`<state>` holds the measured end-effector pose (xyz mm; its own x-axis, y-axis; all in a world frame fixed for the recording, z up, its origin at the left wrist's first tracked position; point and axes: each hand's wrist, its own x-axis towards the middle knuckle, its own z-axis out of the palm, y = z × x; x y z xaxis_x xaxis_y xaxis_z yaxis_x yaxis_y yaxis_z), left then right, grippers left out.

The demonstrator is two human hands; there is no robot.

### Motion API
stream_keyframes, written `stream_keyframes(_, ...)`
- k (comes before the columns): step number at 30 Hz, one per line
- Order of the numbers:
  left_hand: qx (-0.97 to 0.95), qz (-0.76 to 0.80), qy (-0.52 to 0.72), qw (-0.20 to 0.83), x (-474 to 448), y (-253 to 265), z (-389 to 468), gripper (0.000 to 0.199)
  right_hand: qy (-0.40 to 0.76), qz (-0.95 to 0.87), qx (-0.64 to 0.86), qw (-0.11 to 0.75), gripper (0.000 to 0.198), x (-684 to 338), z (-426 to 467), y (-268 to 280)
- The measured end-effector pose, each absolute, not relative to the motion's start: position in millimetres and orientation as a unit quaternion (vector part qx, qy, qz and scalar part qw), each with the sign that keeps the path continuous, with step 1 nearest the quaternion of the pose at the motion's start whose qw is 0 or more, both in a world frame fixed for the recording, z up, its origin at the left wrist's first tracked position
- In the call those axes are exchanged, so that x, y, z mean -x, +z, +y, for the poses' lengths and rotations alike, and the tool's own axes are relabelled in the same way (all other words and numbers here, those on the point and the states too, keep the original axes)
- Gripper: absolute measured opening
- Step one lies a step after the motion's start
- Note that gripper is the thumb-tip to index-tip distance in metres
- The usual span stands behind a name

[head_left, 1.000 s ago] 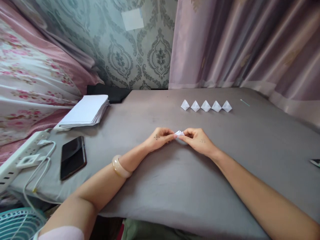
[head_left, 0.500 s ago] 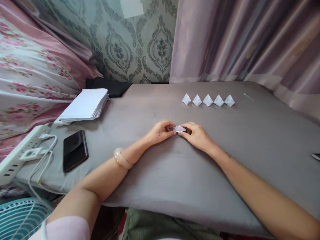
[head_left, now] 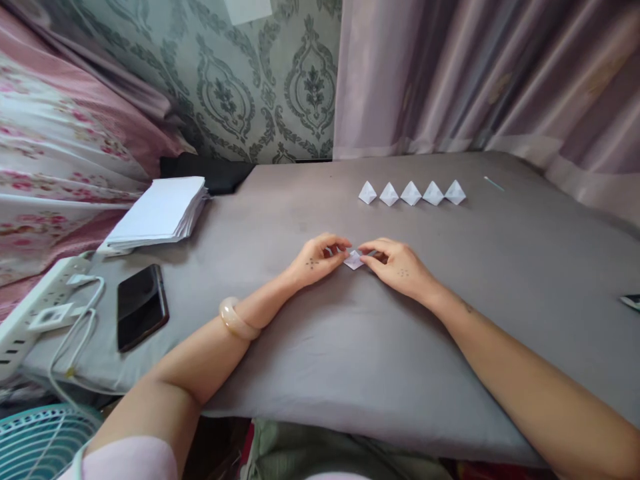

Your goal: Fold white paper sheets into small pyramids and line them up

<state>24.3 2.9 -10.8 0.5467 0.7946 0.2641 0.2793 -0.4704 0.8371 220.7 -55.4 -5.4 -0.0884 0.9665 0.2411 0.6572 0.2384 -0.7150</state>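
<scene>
Between my hands, at the middle of the grey cloth, is a small folded white paper piece, diamond-shaped. My left hand pinches its left corner, thumb in front and fingers curled behind. On the opposite side, my right hand has its thumb on the right edge, with the index finger close above. The exact fingertip contact is too small to make out. Beyond my hands stand several folded paper pieces of similar shape, set in a row.
At the left lie a stack of white paper, a black phone and a white power strip with cables. A cotton swab rests far right on the grey cloth. A teal fan stands lower left.
The folded paper piece now shows its broad diamond face rather than a narrow one. My right fingers have spread slightly. The view has shifted a little.
</scene>
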Motion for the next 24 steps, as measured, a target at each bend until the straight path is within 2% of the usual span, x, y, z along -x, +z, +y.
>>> stream_keyframes(11,-0.836,0.322,0.306,0.321,-29.1,-5.3,-2.4,0.014,0.212,-0.714,0.552,0.375,0.014,-213.1,-56.7,-6.6)
stream_keyframes(24,-0.840,0.332,0.310,0.295,-26.2,-3.6,-2.6,0.009,0.260,-0.660,0.607,0.357,0.016,-218.2,-57.1,0.3)
